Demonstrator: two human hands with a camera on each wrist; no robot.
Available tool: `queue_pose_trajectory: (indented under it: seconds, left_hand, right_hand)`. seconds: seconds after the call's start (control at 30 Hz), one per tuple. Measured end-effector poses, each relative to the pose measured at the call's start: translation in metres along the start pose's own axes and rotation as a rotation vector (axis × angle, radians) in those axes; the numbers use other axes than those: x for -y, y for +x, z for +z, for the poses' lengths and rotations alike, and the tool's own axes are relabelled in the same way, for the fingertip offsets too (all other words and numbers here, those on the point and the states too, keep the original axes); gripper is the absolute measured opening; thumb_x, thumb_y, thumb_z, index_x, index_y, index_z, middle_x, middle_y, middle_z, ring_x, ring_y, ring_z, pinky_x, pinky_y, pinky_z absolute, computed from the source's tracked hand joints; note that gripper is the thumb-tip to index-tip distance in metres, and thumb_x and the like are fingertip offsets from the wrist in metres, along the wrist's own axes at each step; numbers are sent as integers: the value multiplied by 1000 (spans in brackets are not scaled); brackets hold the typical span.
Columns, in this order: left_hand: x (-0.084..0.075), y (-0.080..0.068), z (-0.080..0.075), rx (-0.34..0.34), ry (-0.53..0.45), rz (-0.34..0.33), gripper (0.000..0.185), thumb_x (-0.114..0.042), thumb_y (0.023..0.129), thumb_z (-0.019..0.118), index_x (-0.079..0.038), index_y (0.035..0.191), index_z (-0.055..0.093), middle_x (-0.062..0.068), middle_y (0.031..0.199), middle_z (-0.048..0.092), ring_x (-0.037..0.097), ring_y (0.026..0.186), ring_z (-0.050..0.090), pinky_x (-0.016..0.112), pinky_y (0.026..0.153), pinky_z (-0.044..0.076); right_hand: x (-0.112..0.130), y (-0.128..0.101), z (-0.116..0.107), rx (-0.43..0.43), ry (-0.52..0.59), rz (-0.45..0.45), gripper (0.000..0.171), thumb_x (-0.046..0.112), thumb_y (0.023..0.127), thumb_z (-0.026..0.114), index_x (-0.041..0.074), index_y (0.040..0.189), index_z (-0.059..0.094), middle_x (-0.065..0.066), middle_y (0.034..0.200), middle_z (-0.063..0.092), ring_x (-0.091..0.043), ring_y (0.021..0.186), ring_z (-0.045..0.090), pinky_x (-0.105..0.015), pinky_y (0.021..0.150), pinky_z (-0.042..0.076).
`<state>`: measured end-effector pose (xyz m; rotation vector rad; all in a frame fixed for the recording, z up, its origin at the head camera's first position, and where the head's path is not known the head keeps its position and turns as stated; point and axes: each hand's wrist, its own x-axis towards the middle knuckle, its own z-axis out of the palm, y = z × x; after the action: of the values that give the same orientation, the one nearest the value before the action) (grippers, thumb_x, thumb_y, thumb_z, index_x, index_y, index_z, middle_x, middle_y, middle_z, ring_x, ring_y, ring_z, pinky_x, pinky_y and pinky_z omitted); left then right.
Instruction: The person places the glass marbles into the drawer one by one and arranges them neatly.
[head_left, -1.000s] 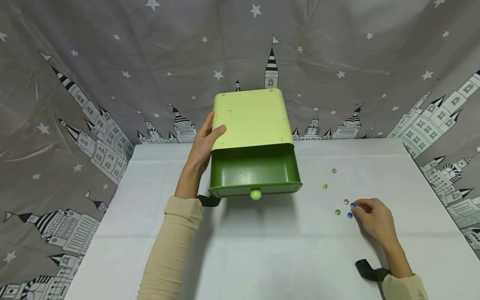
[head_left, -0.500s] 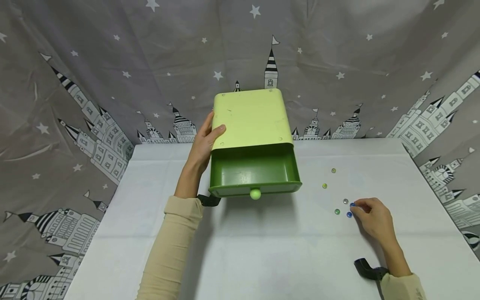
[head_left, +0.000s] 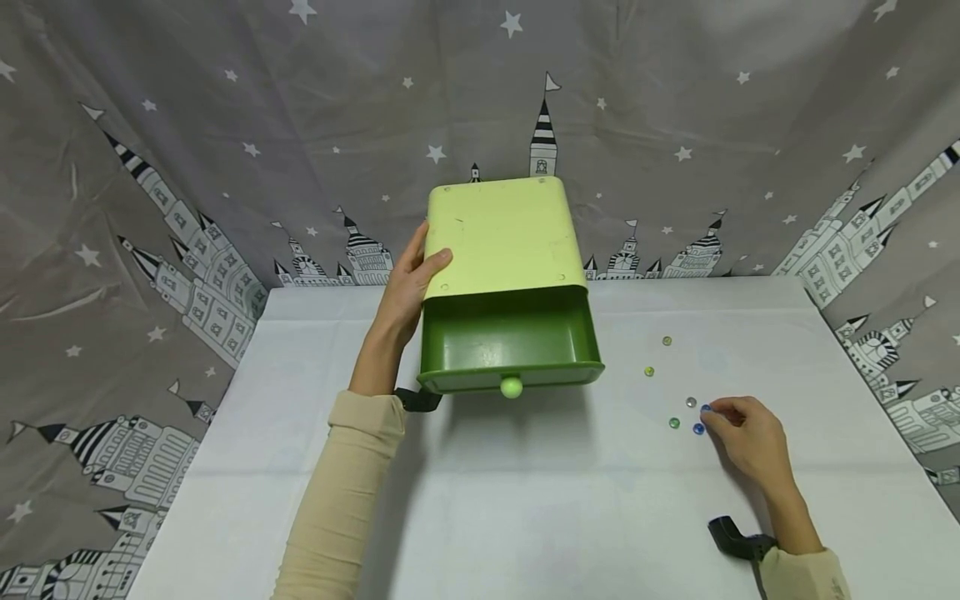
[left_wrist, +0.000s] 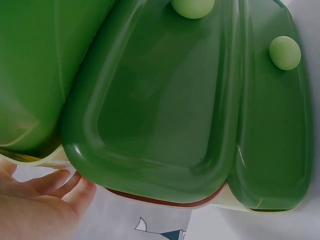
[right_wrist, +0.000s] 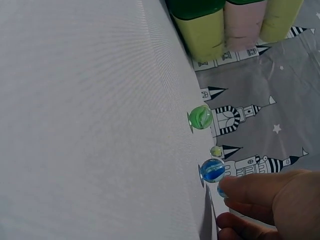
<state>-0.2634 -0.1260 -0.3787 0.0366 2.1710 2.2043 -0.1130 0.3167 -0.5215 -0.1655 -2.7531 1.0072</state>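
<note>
Grips cabinet (head_left: 502,237) with left hand (head_left: 408,283) — pinches blue marble (head_left: 706,408) with right hand (head_left: 750,442), beside other marbles (head_left: 698,429) on table (head_left: 540,517).

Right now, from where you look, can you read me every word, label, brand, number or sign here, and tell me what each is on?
None: no readable text shows in any view.
Gray backdrop: printed castles and stars only.
Drawer unit: small marks on top, no lettering I can make out.
Marbles: coloured swirls, no visible lettering.
Right sleeve: faint marks, too small to read.
</note>
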Motion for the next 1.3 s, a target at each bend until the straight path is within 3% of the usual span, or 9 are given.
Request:
queue_pose_trajectory:
  seconds: [0.3, 0.47, 0.6, 0.77, 1.03, 1.3]
  left_hand:
    - [0, 1, 0, -1, 3, -4, 79, -36, 97, 65, -31, 160, 17, 5, 159, 28, 22, 134, 41, 39, 106, 39]
    - [1, 1, 1, 3, 2, 1, 79, -35, 97, 65, -31, 160, 17, 5, 159, 28, 22, 133, 43, 39, 105, 40]
    - [0, 1, 2, -2, 1, 1, 79, -35, 97, 65, -31, 160, 18, 5, 158, 30, 23, 130, 46, 39, 103, 41]
    - [-1, 0, 2, -4, 0, 0, 79, -34, 97, 65, -29, 160, 17, 5, 158, 29, 22, 131, 45, 39, 104, 41]
    - [0, 0, 3, -4, 0, -3, 77, -34, 97, 65, -33, 159, 19, 4, 159, 29, 21, 132, 45, 39, 104, 41]
    - [1, 1, 1, 11, -1, 1, 79, -35, 97, 64, -30, 160, 16, 6, 159, 27, 22, 135, 41, 40, 106, 39]
  right_hand:
    - [-1, 1, -1, -24, 12, 17, 21, 8, 89, 72, -9, 100, 70, -23, 94, 65, -33, 84, 59, -38, 69, 43]
    - [3, -1, -2, -71, 42, 15, 20, 8, 89, 71, -8, 101, 70, -22, 92, 69, -31, 82, 62, -23, 66, 43]
    - [9, -1, -4, -133, 85, -16, 17, 6, 89, 72, -9, 99, 71, -22, 90, 70, -14, 76, 59, -11, 63, 40]
    - [20, -2, -7, -207, 146, -11, 15, 5, 88, 73, -8, 96, 71, -19, 89, 70, 10, 73, 50, -8, 66, 40]
    - [37, -4, -14, -292, 221, 11, 13, 2, 85, 76, -7, 94, 72, 17, 81, 63, 10, 72, 54, -7, 68, 41]
    - [47, -7, -21, -302, 254, -4, 14, 3, 86, 75, -7, 96, 72, 23, 84, 61, 10, 77, 55, -8, 73, 41]
